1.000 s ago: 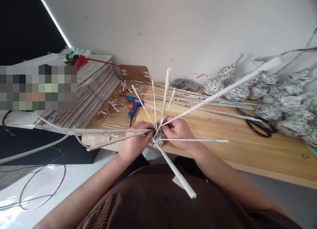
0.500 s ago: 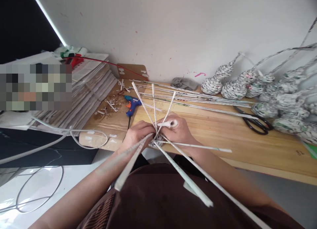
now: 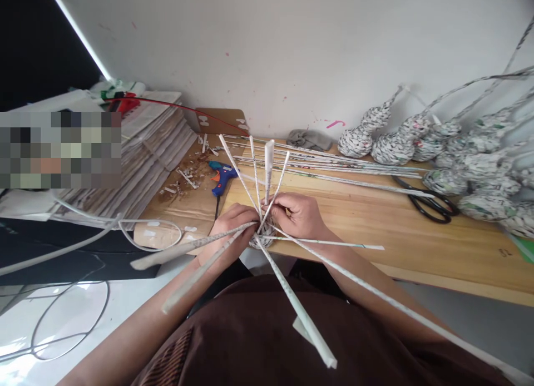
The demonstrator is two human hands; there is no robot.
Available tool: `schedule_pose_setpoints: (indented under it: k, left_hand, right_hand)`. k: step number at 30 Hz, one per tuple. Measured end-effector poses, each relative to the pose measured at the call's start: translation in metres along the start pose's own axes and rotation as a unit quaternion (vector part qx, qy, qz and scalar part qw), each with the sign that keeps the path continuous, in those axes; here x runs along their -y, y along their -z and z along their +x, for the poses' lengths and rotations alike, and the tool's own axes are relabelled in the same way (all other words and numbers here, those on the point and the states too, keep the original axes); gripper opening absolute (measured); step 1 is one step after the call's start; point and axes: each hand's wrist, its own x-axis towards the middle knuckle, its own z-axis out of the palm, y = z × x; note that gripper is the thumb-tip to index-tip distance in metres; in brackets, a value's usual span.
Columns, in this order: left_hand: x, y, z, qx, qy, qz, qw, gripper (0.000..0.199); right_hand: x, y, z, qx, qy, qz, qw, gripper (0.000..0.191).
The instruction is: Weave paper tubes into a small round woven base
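Note:
A small woven paper piece [image 3: 263,238] is held between my hands at the table's front edge, with several rolled paper strips [image 3: 298,305] fanning out from it. My left hand [image 3: 233,230] is closed on the left side of the weave, its fingertips partly hidden by strips. On the right, my right hand [image 3: 298,213] pinches a paper strip [image 3: 269,169] near its base, thumb and forefinger together. That strip stands upright among thinner ones pointing at the wall.
A blue glue gun [image 3: 224,177] lies on cardboard to the left. Long paper rods [image 3: 334,174] and black scissors [image 3: 431,205] lie behind. Woven gourd shapes [image 3: 354,142] sit at the right. Stacked newspapers [image 3: 154,147] and a white cable [image 3: 104,230] are at the left.
The strip at my right hand has swung from pointing toward the camera to upright. The strips on the left have spread further left, and the woven piece has turned slightly.

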Motion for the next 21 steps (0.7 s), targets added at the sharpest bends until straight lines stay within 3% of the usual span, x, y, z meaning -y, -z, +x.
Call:
schedule_pose_setpoints:
  k: [10,15,21]
  left_hand:
    - [0.003,-0.003,-0.001,-0.01,0.001,0.002,1.0,0.014]
    - [0.007,-0.009,-0.004,0.003,0.016,0.015,1.0,0.016]
    - [0.005,-0.008,-0.003,0.015,0.023,0.032,0.999,0.018]
  right_hand:
    - [0.009,0.004,0.003,0.002,-0.033,0.092,0.995,0.02]
    - [0.01,0.004,0.003,0.035,-0.101,0.155,0.982,0.017]
    - [0.005,0.002,0.0,0.056,-0.079,0.199,0.975,0.017]
